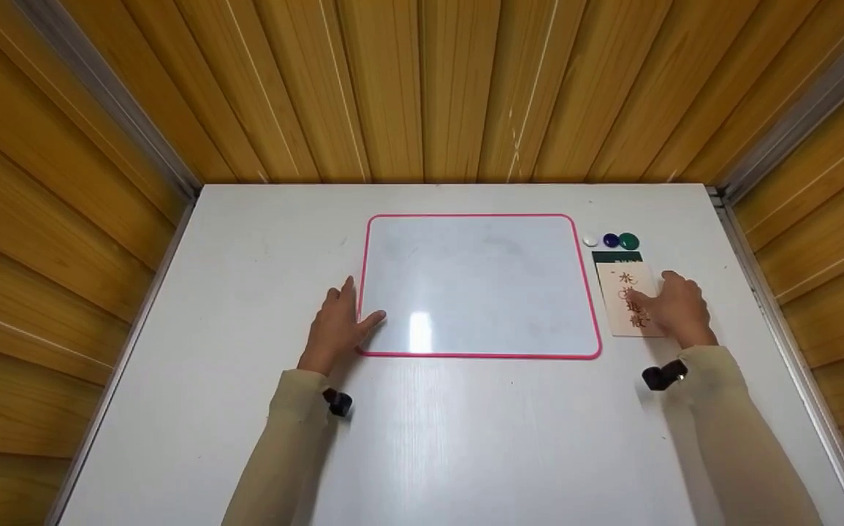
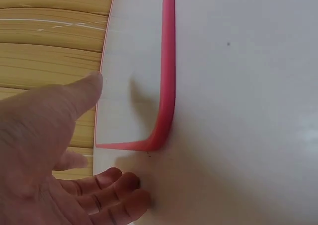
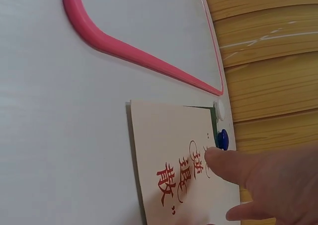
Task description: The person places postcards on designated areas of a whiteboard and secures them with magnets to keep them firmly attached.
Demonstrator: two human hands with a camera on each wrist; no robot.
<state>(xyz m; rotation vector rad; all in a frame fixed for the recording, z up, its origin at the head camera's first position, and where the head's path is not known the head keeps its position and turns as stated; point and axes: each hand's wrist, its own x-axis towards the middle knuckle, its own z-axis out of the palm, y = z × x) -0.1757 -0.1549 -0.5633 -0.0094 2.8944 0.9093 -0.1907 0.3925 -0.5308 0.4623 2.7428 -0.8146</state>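
A whiteboard with a pink rim (image 1: 476, 285) lies flat on the table. My left hand (image 1: 335, 329) is at its left side, fingers spread along the edge and thumb over the near left corner. In the left wrist view, nothing is between that hand's thumb and its fingers (image 2: 117, 205). My right hand (image 1: 679, 310) is at a cream card (image 1: 619, 299) with red characters, its thumb over the card's face and its fingers off the right side. Beneath the cream card, a dark green card (image 1: 604, 257) shows at the top.
Beyond the cards sit three round magnets: a white one (image 1: 590, 240), a dark blue one (image 1: 611, 240) and a green one (image 1: 629, 241). The white table (image 1: 429, 438) meets wood-look panel walls (image 1: 422, 88) at the back and sides.
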